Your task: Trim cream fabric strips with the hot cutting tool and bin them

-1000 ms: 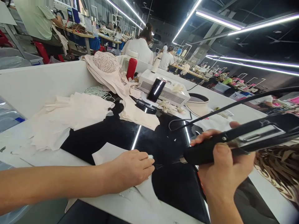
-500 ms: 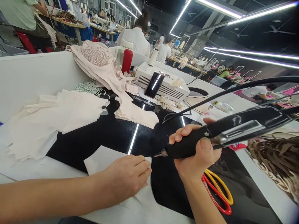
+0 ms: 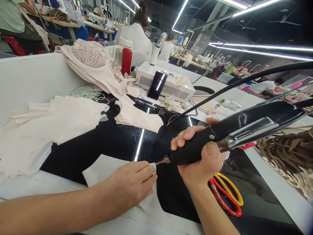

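A white fabric piece (image 3: 101, 169) lies partly over the black glossy board, and my left hand (image 3: 133, 184) is closed on its right edge, fingers pinched together. My right hand (image 3: 198, 156) wraps around a black corded hand tool (image 3: 189, 148) with a metal lever along its side. Its narrow metal tip (image 3: 163, 160) points left and meets the fabric edge beside my left fingertips. Whether the tip presses into the fabric is too small to tell. Below my right wrist rest the red and yellow loop handles (image 3: 226, 192) of a tool, its other end hidden.
Cut white fabric pieces (image 3: 58, 120) are piled at left. A beige piece (image 3: 139, 117) lies at the board's far side, near a beige lace garment (image 3: 90, 62), phone (image 3: 157, 85), white vented box (image 3: 166, 81) and red bottle (image 3: 126, 60). Brown straps (image 3: 290, 153) heap at right; people sit beyond.
The tool's tip has come slightly left, up to the fabric edge by my left fingers. Both hands keep their grips. The whole view has shifted a little.
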`<state>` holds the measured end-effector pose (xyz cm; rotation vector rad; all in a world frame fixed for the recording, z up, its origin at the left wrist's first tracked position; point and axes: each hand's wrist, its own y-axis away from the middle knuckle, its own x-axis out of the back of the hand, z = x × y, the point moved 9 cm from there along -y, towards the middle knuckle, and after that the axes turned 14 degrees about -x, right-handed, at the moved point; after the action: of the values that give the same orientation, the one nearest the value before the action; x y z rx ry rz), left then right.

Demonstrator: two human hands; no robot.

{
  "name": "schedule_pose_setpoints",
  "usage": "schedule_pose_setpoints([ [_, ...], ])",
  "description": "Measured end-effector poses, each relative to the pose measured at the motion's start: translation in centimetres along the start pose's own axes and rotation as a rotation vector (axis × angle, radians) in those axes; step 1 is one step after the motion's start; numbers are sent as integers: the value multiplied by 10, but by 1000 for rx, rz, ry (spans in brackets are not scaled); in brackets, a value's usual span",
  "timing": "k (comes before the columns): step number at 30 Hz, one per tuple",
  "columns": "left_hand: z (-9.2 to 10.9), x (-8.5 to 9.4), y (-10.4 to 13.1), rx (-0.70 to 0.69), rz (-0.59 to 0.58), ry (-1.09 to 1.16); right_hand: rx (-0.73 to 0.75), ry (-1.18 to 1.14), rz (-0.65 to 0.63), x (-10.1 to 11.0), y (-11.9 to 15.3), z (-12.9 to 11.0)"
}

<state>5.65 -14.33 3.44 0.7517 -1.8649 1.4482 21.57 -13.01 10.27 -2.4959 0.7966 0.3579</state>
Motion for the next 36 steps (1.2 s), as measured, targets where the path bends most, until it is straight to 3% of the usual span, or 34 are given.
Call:
schedule_pose_setpoints([
  [14, 5, -3, 5, -8, -104, -27, 17, -1, 13, 2, 4, 4],
  [25, 5, -5, 6, -35, -72, -52, 13, 25, 62, 2, 1, -2],
  [36, 9, -1, 2, -91, -70, -107, 24, 72, 28, 0, 7, 3],
])
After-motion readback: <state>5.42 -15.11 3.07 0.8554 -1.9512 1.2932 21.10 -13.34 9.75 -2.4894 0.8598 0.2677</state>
